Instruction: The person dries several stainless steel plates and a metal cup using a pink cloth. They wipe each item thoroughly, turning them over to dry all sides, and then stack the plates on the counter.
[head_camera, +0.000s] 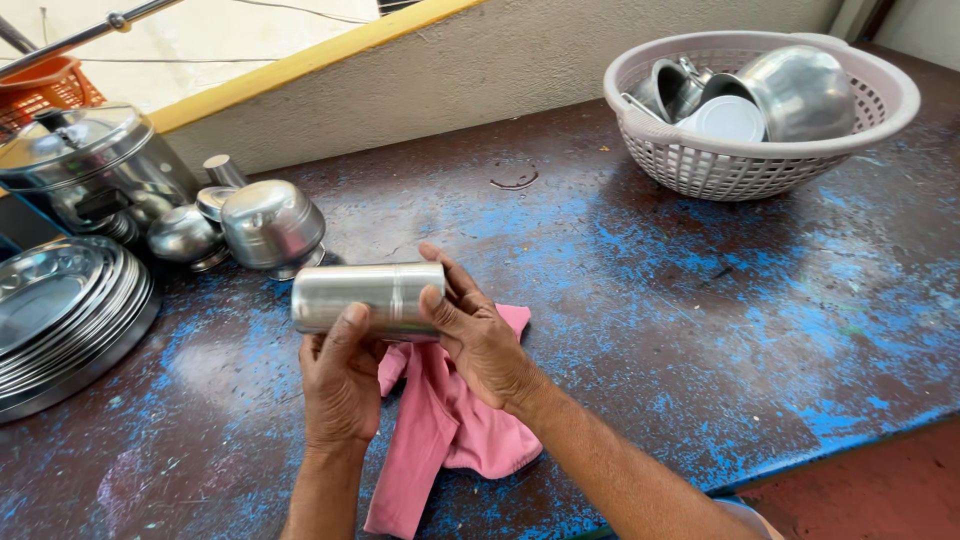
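Here both hands' fingers (352, 322) clasp smooth steel tumbler (368, 296) sideways over soft pink cloth (440, 425)

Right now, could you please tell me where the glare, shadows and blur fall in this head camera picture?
Head view: daylight glare streaks the horizontal steel tumbler, held by the left hand and right hand over the pink cloth; bright highlights sit on the upturned steel bowl; the pale plastic basket casts a shadow leftward on the worn blue table; edges bend slightly; little blur.
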